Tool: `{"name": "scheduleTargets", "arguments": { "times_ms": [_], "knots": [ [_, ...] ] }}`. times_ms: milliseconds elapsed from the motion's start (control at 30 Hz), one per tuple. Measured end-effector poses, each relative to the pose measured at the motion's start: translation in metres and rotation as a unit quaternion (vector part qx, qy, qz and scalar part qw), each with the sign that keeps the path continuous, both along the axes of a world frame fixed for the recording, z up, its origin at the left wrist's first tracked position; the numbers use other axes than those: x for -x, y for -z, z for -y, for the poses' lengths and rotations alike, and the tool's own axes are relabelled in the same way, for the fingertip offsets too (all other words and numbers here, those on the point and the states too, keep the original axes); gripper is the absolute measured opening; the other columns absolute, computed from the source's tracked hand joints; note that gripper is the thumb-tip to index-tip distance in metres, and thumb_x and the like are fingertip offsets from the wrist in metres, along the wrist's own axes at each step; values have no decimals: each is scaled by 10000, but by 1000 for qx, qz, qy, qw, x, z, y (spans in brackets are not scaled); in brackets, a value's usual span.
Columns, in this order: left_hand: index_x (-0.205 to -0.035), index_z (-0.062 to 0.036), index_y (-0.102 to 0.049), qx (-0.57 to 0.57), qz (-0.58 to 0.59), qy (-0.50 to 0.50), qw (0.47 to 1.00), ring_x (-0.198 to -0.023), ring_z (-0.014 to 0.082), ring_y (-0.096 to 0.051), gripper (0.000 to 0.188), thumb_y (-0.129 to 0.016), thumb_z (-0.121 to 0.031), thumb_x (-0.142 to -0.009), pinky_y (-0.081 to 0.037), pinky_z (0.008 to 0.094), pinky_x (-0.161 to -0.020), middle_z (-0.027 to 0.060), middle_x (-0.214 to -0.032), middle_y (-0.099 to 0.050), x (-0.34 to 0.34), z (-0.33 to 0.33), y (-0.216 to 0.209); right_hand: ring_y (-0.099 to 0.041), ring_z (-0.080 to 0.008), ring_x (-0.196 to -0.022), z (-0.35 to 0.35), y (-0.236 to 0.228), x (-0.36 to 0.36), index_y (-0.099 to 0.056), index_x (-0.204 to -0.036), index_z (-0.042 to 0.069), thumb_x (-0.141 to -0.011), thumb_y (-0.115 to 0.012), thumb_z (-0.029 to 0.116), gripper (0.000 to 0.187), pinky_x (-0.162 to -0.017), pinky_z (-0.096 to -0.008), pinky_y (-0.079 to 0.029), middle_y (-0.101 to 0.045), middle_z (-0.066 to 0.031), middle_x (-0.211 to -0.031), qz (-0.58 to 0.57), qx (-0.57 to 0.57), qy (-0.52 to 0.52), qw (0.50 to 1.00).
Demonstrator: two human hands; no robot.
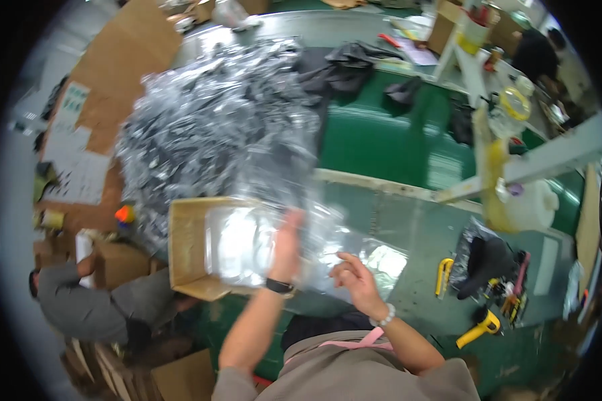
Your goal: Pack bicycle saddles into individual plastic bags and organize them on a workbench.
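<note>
My left hand (287,246) is blurred by motion, and its fingers are too smeared to read. It lies against clear plastic bags (241,239) that sit in the open cardboard box (186,232) and stick out of its right side. My right hand (358,283) hovers over or touches the clear plastic film (388,262) on the table; I cannot tell which. Its index finger is out and the others are loosely bent and apart, with nothing seen between them. Just beyond the box, a grey-tinted plastic bag (274,170) hangs down from a large heap of bagged dark items (201,113).
To the right lie a yellow cutter (443,277), a black cloth piece (481,264) in plastic, and a yellow-handled tool (478,329). A white metal frame (542,160) slants over the table there. Another person (107,301) sits at the left with boxes.
</note>
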State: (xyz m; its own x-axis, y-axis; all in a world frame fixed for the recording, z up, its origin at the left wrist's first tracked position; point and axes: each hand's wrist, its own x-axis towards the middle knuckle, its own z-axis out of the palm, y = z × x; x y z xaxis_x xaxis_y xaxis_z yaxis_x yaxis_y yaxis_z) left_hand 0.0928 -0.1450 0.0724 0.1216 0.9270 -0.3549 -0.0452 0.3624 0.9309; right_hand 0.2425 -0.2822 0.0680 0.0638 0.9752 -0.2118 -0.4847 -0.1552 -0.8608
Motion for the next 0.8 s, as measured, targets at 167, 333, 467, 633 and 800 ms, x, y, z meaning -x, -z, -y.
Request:
{"name": "scheduleTargets", "arguments": {
  "times_ms": [167, 333, 467, 633, 800],
  "knots": [
    [-1230, 26, -542, -135, 99, -132, 977, -1111, 309, -563, 418, -512, -283, -951, -380, 371, -998, 200, -1195, -600, 82, -163, -17, -565, -102, -749, -34, 32, -29, -533, -1204, -22, -943, -575, 186, 336, -686, -250, -477, -640, -56, -885, 68, 87, 24, 994],
    [-989, -45, -686, -310, -573, 184, 736, -894, 286, -605, 277, -526, -258, -914, -379, 401, -887, 135, -908, -677, 49, -131, 59, -594, -85, -700, -89, 106, -102, -582, -1092, 18, -939, -592, 211, 247, -614, -235, -491, -653, -49, -858, 88, 195, 103, 971],
    [-843, -46, -693, -422, -505, 43, 752, -763, 278, -571, 224, -516, -175, -891, -383, 396, -827, 105, -756, -646, 42, -127, 59, -608, -108, -694, -194, 147, -171, -579, -1057, 60, -939, -589, 328, 293, -585, -236, -488, -640, -46, -890, 35, 225, 139, 964],
    [-767, -5, -643, -436, -506, 18, 745, -731, 293, -541, 314, -408, -181, -878, -358, 387, -849, 120, -759, -640, 38, -125, 63, -620, -177, -745, -363, 195, -261, -538, -1110, 29, -850, -623, 555, 593, -604, -313, -511, -618, -85, -901, 14, 241, 250, 938],
    [-771, -21, -641, -444, -499, 24, 744, -747, 279, -538, 333, -410, -242, -863, -342, 402, -864, 106, -749, -624, 44, -122, 81, -651, -229, -722, -469, 209, -315, -551, -1091, 18, -884, -640, 382, 427, -596, -334, -528, -643, -115, -905, -91, 212, 391, 891]
  ]
}}
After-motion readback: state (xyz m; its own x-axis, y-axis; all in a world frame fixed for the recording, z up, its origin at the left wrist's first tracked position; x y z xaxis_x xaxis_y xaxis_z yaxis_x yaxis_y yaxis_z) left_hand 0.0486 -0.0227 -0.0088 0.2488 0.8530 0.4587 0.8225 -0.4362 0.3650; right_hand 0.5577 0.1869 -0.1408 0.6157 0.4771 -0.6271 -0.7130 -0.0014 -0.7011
